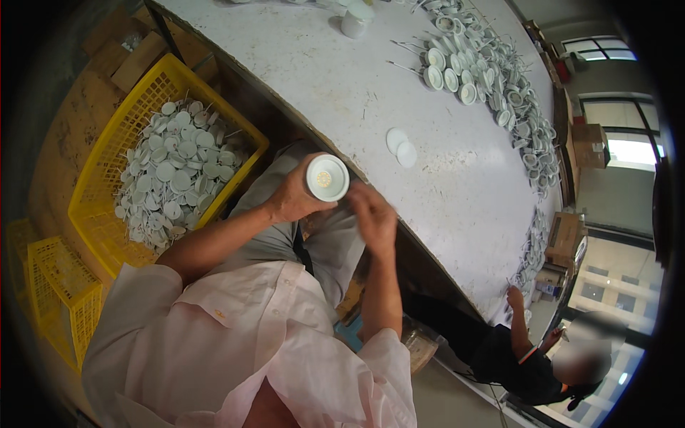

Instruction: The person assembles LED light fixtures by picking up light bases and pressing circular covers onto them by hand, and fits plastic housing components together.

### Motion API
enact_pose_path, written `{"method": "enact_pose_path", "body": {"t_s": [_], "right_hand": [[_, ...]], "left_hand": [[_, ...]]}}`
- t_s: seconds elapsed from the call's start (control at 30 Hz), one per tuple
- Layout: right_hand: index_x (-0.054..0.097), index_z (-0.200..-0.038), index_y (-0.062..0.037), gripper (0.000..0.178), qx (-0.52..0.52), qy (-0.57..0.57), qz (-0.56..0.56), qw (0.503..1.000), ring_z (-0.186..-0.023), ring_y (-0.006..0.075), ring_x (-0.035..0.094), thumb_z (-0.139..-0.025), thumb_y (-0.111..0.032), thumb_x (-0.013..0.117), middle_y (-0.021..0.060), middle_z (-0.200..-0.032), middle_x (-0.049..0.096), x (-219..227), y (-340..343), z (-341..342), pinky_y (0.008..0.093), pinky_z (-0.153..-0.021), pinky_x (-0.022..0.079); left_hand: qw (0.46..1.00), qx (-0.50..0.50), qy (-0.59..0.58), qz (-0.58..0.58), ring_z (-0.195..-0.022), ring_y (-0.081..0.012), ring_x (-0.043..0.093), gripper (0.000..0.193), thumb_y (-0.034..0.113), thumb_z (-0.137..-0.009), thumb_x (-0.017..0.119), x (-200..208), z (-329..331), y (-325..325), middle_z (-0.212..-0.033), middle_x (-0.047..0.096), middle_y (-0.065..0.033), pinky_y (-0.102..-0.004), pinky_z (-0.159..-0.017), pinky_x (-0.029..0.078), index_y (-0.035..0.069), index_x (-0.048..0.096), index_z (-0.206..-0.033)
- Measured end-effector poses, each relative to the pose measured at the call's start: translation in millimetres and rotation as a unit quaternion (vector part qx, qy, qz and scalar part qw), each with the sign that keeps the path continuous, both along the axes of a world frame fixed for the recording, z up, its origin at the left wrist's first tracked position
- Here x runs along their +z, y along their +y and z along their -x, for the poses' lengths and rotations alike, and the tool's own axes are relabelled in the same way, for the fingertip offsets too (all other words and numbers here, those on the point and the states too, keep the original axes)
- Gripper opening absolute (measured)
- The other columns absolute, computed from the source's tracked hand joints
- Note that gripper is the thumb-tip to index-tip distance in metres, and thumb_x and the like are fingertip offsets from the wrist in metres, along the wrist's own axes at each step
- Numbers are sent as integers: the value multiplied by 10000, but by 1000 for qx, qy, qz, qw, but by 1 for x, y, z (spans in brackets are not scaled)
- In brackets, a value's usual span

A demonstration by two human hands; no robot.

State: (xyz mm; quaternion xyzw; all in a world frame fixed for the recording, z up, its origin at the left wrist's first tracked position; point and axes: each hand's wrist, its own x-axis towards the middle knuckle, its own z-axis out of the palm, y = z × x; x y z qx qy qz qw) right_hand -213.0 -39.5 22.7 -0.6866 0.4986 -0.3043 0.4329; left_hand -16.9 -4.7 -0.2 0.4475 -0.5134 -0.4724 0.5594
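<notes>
My left hand (291, 194) is wrapped around a white round LED downlight (318, 191), held above my lap near the table's edge. Its open face points up, and a small yellowish LED cluster shows at the bottom of the cup. Just right of the light is my right hand (375, 215), its fingers bent and smeared by motion. Whether it touches the light or holds anything cannot be made out. On the white table (457, 214) beyond my hands lie two thin white discs (401, 147), one overlapping the other.
Many white downlights with wires (471, 71) are heaped along the table's far side. A white tub (355, 21) stands at the back. To my left, a yellow crate (93, 207) holds a pile of white round parts. At right, a co-worker (514, 357) reaches to the table.
</notes>
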Motion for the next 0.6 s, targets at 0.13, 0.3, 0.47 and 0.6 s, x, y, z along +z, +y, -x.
{"method": "enact_pose_path", "body": {"t_s": [0.13, 0.3, 0.47, 0.6], "right_hand": [[615, -1134, -5, 393, -186, 216, 161, 945, -822, 257, 617, -803, -210, 664, 137, -954, 623, -13, -79, 41, 352, -737, 500], [604, -1131, -3, 576, -212, 317, 108, 918, -1057, 310, 541, -723, -399, 698, 193, -1114, 541, -17, -121, 50, 398, -908, 436], [609, -938, 16, 317, -226, 147, -15, 963, -692, 166, 600, -777, -238, 709, 72, -779, 599, -10, -124, 50, 275, -637, 494], [584, -865, -24, 171, -247, -61, -67, 965, -554, 83, 524, -824, -159, 681, 4, -663, 559, -17, -115, 64, 209, -513, 433]], "left_hand": [[998, 16, 45, -30, -1127, -164, 500, 764, 85, -680, 798, -5, -5, 3, -1187, 520, -87, -315, -956, 425, 23, 366, -1307], [985, -32, 149, -85, -1144, -157, 485, 805, 76, -684, 795, -15, -3, 12, -1223, 494, -76, -308, -976, 417, 29, 329, -1340], [990, -36, 104, -86, -1155, -157, 480, 805, 78, -683, 801, -23, -10, 19, -1224, 503, -78, -300, -981, 409, 31, 338, -1340], [986, -49, 126, -96, -1156, -156, 477, 805, 79, -679, 804, -21, -7, 19, -1221, 507, -77, -295, -977, 410, 34, 344, -1338]]}}
